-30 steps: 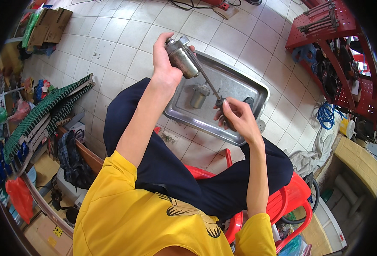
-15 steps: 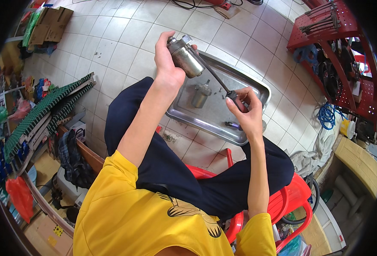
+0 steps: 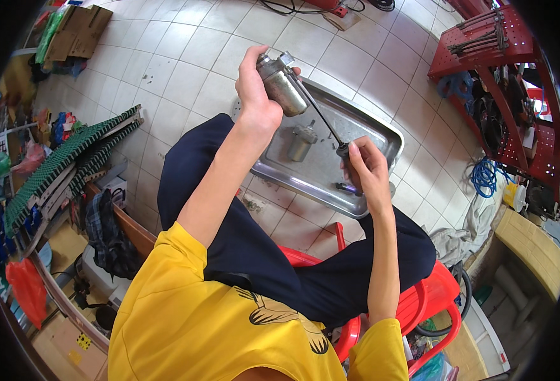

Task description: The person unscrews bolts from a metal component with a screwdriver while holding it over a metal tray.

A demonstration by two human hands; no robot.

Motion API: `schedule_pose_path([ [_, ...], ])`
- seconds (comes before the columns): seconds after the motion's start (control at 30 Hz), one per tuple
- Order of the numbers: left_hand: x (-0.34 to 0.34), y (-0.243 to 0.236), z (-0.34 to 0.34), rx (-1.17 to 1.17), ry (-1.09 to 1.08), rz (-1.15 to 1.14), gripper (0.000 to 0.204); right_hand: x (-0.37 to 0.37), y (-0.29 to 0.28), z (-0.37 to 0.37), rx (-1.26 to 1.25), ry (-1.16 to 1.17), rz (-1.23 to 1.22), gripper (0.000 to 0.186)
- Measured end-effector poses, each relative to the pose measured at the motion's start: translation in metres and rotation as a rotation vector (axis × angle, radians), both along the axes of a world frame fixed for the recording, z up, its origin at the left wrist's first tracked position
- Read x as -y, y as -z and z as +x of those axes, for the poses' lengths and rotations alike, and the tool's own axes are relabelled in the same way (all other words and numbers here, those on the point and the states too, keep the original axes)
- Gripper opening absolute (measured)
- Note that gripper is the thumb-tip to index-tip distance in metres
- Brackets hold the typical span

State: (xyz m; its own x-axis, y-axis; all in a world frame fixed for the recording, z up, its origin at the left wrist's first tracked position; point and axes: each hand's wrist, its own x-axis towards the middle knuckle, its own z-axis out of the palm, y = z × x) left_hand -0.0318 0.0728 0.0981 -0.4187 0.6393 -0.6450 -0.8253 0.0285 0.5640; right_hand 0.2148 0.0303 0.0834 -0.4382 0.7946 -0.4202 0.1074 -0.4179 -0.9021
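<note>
My left hand [image 3: 254, 92] is wrapped round a worn metal cylinder that looks like a small starter motor [image 3: 285, 92], held tilted above the tray's far left part. In my right hand [image 3: 372, 170] is the dark handle of a long screwdriver [image 3: 326, 122], gripped between thumb and fingers. Its thin shaft runs up and left along the motor's side, and the tip reaches the motor's upper end near a bracket; the exact contact is too small to tell. A second similar motor [image 3: 301, 145] lies in the metal tray [image 3: 391, 130] below, beside a few small dark parts.
A small purple and black item [image 3: 348, 187] lies in the tray near my right hand. On the right stands a red perforated tool rack [image 3: 514, 32], with a coiled blue hose [image 3: 484, 174] below. A red plastic chair [image 3: 432, 292] is at my right.
The motor and my left hand have shifted slightly right. My right fingers have closed further round the screwdriver handle, which has moved a little lower and stands steeper.
</note>
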Motion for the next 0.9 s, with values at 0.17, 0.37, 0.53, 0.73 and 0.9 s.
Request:
schedule_pose_path([
  [0.17, 0.0, 0.0, 0.001, -0.018, -0.006, -0.011, 0.036, -0.005, 0.005, 0.003, 0.159, -0.038, 0.022, 0.034],
  [0.37, 0.002, 0.004, 0.004, 0.026, 0.036, -0.011, 0.036, 0.01, 0.008, -0.013, 0.448, -0.137, 0.347, 0.041],
  [0.53, -0.001, 0.004, 0.004, 0.018, 0.021, -0.008, 0.035, 0.005, -0.009, -0.004, 0.549, -0.123, 0.347, 0.036],
  [0.73, 0.0, 0.003, 0.002, 0.034, 0.018, -0.027, 0.035, 0.0, -0.002, 0.001, 0.22, -0.111, 0.156, 0.036],
  [0.9, 0.0, -0.001, 0.004, 0.021, 0.008, 0.005, 0.035, -0.003, 0.008, 0.004, 0.352, 0.04, 0.467, 0.031],
])
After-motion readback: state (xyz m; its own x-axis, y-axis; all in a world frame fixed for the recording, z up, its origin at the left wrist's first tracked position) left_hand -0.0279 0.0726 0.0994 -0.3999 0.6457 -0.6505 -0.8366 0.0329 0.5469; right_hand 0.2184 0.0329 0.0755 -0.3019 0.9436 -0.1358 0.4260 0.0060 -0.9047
